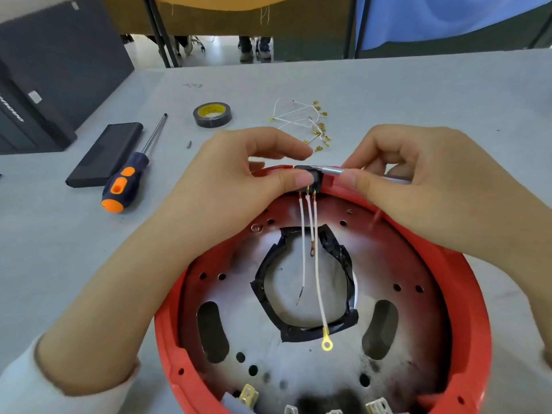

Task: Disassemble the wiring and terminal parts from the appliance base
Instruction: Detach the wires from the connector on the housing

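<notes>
Prying at a black terminal block seated in the far rim of the red appliance base, at centre frame.

Risks, as judged:
- The thin metal tool is looking likely to slip off the block's top edge, since only its tip is bearing there; a slip would be driving it toward the left thumb.
- The three white wires are hanging free from the block's brass tabs; a hard pull could be tearing a crimp loose or snagging a wire on the taped opening.
- The rim plastic beside the block may be cracking if levered too far.

Hands:
- The left hand is pinching the block, thumb on its near face, forefinger curled above.
- The right hand is gripping the tool, fingers curled round its shaft.

Condition of item:
- The base is lying open side up on the grey table, filling the lower half of the frame.
- Its metal floor is showing scorch marks, holes and slots, with a central cutout edged in black tape.
- One wire is ending in a yellow ring lug, one in a brown lug, one in a bare frayed tip.

Also on the table: a pile of removed wires at upper centre, a tape roll, and a screwdriver at left.
</notes>
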Demonstrator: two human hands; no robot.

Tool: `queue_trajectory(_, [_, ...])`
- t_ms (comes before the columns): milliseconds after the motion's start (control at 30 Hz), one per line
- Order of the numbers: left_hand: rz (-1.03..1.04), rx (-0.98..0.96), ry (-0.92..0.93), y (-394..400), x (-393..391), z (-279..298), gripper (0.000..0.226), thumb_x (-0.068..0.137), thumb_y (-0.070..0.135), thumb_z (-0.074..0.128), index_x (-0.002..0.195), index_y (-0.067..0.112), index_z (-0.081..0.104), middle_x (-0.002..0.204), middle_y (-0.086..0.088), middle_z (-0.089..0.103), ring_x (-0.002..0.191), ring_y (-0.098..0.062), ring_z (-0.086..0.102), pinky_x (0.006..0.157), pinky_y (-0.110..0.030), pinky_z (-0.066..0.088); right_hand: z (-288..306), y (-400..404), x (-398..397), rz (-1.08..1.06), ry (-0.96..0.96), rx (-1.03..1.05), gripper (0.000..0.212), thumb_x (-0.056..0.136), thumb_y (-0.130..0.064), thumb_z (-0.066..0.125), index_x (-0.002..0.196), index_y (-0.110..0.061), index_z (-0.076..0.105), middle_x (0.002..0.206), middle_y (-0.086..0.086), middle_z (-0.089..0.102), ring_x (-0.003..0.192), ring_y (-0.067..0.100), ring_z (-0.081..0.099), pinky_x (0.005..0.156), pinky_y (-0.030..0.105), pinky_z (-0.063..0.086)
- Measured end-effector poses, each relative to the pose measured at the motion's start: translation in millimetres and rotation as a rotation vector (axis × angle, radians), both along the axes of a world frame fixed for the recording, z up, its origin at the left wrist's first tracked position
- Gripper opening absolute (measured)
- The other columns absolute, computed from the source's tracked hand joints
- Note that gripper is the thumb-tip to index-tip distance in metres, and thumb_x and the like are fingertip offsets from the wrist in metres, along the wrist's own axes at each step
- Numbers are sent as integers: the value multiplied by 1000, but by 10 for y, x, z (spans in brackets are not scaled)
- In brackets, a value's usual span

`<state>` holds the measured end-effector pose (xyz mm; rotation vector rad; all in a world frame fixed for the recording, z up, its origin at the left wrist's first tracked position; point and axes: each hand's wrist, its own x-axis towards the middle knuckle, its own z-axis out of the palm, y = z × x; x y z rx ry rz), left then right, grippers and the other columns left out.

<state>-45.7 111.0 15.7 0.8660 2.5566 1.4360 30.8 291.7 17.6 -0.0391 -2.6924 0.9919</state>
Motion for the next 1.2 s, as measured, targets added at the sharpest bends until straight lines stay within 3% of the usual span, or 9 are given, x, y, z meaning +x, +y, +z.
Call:
queue_trajectory(133, [-4, -138, 76, 13, -25, -40, 22, 83, 22, 71, 94, 41, 69, 91, 22, 67, 91, 7, 60, 82, -7, 43, 20, -14, 31, -40, -12, 144, 16, 77, -48, 58, 79, -33, 65, 70, -13, 62, 70, 8, 57, 71, 35, 48])
queue_trajectory(400, [-22, -183, 145, 11, -57, -46, 15, 78, 21, 73, 72, 34, 71, 99, 27, 66, 96, 11, 57, 89, -6, 38, -32, -86, 29, -93, 0, 238, 24, 75, -49, 50, 82, -29, 63, 69, -13, 62, 69, 12, 56, 66, 34, 46])
queue_trajectory(633, [-20, -217, 152, 7, -62, -42, 14, 78, 23, 73, 72, 36, 72, 101, 28, 64, 95, 12, 56, 80, 2, 35, -6, -72, 46, -78, -22, 227, 28, 73, -51, 47, 82, -30, 62, 72, -14, 62, 68, 7, 53, 62, 29, 41])
queue_trajectory(767, [-22, -215, 138, 10, -56, -36, 15, 78, 23, 73, 72, 37, 71, 101, 28, 64, 93, 10, 57, 80, -1, 36, -4, -74, 48, -77, -31, 214, 24, 75, -49, 49, 81, -30, 63, 70, -14, 62, 68, 5, 53, 62, 25, 41])
queue_trajectory(1200, [-20, -200, 105, 7, -64, -38, 13, 78, 24, 74, 73, 36, 72, 100, 28, 64, 95, 13, 56, 79, 3, 34, 14, -81, 50, -65, -56, 187, 25, 76, -50, 46, 81, -31, 62, 76, -13, 64, 75, 10, 57, 69, 33, 45])
